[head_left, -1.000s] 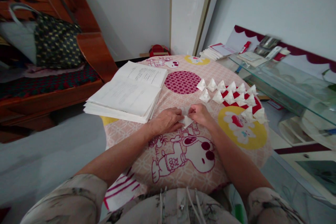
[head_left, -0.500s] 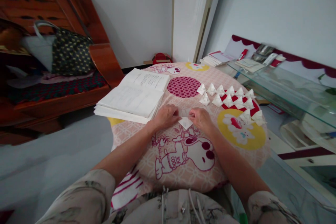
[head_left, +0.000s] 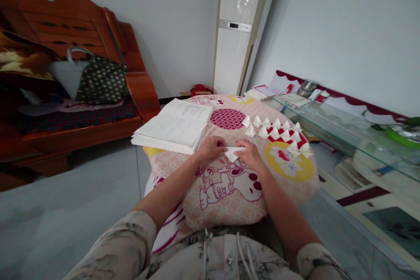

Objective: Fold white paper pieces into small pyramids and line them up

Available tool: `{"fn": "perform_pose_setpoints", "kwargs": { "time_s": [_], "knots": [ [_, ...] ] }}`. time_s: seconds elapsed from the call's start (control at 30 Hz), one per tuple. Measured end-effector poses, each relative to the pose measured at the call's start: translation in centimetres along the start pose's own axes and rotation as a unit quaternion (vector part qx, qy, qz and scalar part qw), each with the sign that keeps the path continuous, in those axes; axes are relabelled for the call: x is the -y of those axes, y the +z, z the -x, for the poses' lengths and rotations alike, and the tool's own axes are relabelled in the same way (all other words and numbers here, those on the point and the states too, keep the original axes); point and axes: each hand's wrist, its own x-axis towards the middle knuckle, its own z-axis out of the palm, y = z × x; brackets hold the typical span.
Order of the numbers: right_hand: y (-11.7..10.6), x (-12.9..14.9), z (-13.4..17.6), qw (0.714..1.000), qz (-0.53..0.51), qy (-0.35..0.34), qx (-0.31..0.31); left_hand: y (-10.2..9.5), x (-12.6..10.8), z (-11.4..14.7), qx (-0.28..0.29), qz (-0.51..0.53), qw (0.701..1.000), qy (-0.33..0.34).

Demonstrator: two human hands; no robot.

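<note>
Between my two hands is a small white piece of folded paper [head_left: 232, 154], its lower corner pointing toward me. My left hand [head_left: 212, 148] pinches its left corner. My right hand [head_left: 248, 152] is closed on its right corner. Beyond my left hand lies an open book [head_left: 173, 124] with loose-looking white pages. Past my right hand stand rows of several small folded paper pyramids [head_left: 263, 132]. The paper is held just over the patterned tablecloth [head_left: 193, 192].
A glass-topped cabinet [head_left: 341, 133] runs along the right, with papers [head_left: 260, 92] and small items on it. At the left is a wooden bench [head_left: 144, 92] with a dotted bag [head_left: 101, 79]. A tall white air conditioner [head_left: 231, 52] stands in the corner.
My view has tilted up, so the table's far side and the cabinet sit lower. The folded paper now shows a straighter top edge and a more triangular outline between my hands.
</note>
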Motion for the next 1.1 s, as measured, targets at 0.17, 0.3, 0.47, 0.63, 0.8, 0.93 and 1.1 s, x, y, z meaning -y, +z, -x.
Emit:
{"fn": "perform_pose_setpoints", "kwargs": {
  "time_s": [0.17,0.3,0.47,0.63,0.8,0.93,1.1],
  "knots": [
    [-0.5,1.3,0.8,0.989,-0.108,0.042,-0.086,0.4,-0.4,1.1,-0.053,0.144,0.987,0.044],
    [-0.2,2.3,1.5,0.976,-0.156,0.045,-0.142,0.7,-0.7,1.8,-0.089,0.206,0.973,0.06],
    [0.1,2.7,1.8,0.967,-0.192,0.054,-0.16,0.7,-1.1,2.4,-0.094,0.256,0.961,0.046],
    [0.4,2.3,1.8,0.968,-0.191,0.042,-0.155,0.8,-1.6,2.9,-0.128,0.201,0.968,0.073],
    [0.7,2.1,1.7,0.979,-0.139,-0.012,-0.15,1.0,-1.4,2.9,-0.149,0.106,0.972,0.147],
    [0.7,2.4,1.6,0.985,-0.072,-0.057,-0.144,1.1,-1.2,2.8,-0.153,0.066,0.97,0.175],
    [0.7,2.7,1.5,0.988,-0.042,-0.064,-0.137,1.1,-1.5,2.8,-0.142,0.055,0.974,0.167]
  ]
}}
